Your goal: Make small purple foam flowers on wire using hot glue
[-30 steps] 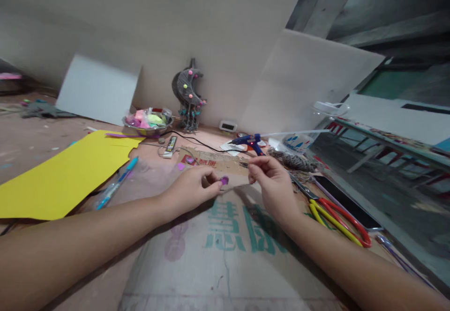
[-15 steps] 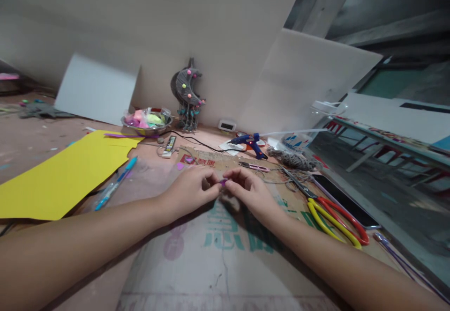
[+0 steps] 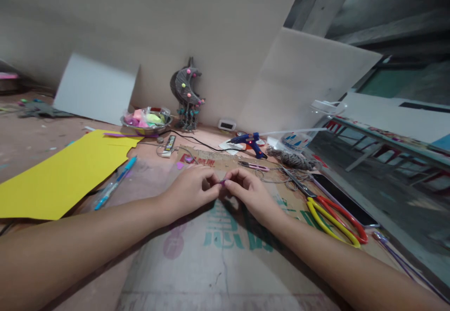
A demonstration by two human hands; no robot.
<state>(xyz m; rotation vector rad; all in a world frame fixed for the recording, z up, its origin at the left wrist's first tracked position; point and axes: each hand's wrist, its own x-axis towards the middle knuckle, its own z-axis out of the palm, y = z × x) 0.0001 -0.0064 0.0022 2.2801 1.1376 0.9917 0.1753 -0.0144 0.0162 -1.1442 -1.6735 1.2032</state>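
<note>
Between my fingertips is a small purple piece point(image 3: 222, 182), mostly hidden, so its exact kind does not show. My left hand point(image 3: 193, 184) pinches it from the left, and my right hand point(image 3: 248, 190) pinches it from the right. Both hands are just above a cardboard sheet point(image 3: 183, 273) printed with green characters. Beyond my left hand lie small purple cut-outs point(image 3: 180, 165). Past my right hand rests a pair of pink-handled thread snips point(image 3: 253, 166).
Scissors point(image 3: 333, 222) with red and yellow handles and a phone point(image 3: 342, 198) lie on the right. A blue glue gun point(image 3: 249, 143), grey yarn point(image 3: 293, 159), a bowl of clay point(image 3: 146, 128) and a moon ornament point(image 3: 186, 88) stand behind. Yellow foam sheet point(image 3: 66, 175) and pen point(image 3: 116, 183) lie left.
Both hands stay nearly in place. The purple piece shows less between the fingertips, which have shifted slightly around it.
</note>
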